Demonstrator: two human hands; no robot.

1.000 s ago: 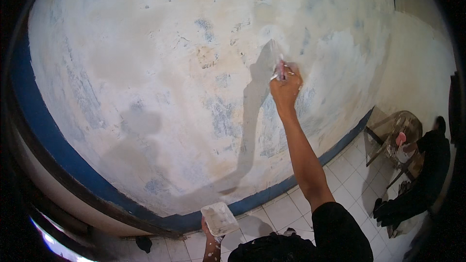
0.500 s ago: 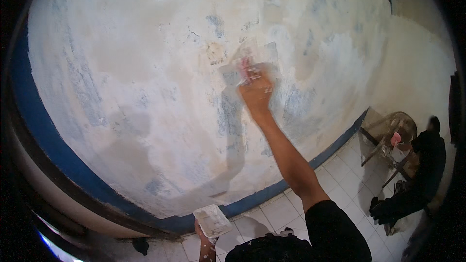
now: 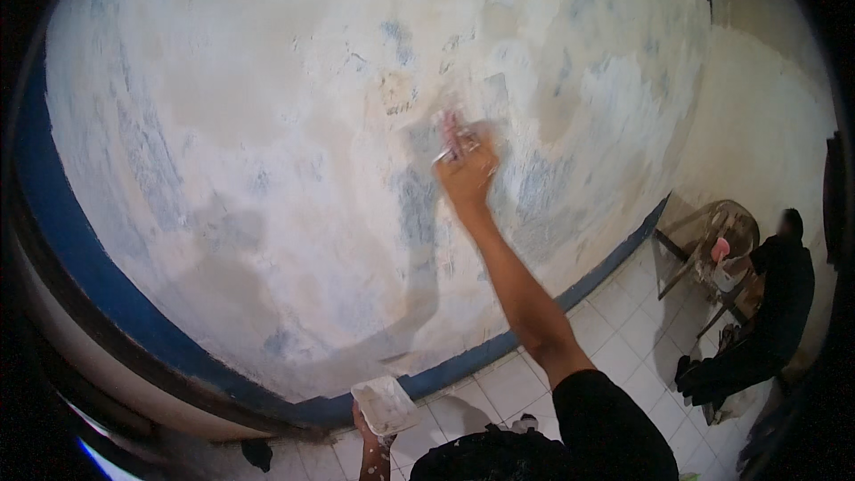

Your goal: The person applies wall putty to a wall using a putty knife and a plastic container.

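Note:
My right hand (image 3: 467,165) grips a scraper-like tool with a pinkish handle (image 3: 451,129), held against or very close to the patchy white wall (image 3: 223,71) at upper centre; its blade is blurred. White splatter marks the fingers and tool, and the arm casts a shadow on the plaster. At the bottom, my left hand (image 3: 361,423) holds a white rectangular container (image 3: 385,405) smeared with white material, below the blue band along the wall's foot. Blue traces and rough pitted spots show on the wall around my right hand.
At the right, another person (image 3: 779,294) in dark clothes is bent beside a worn round-topped stool (image 3: 730,216), with a hand at a white container (image 3: 728,276) near a pink object (image 3: 720,249). A blue band (image 3: 89,249) borders the wall above tiled floor (image 3: 517,379); a dark object (image 3: 256,452) lies lower left.
Over the last second my right hand and tool have moved leftward across the wall, staying at much the same place in the last half second. The left-hand container has shifted slightly left in view.

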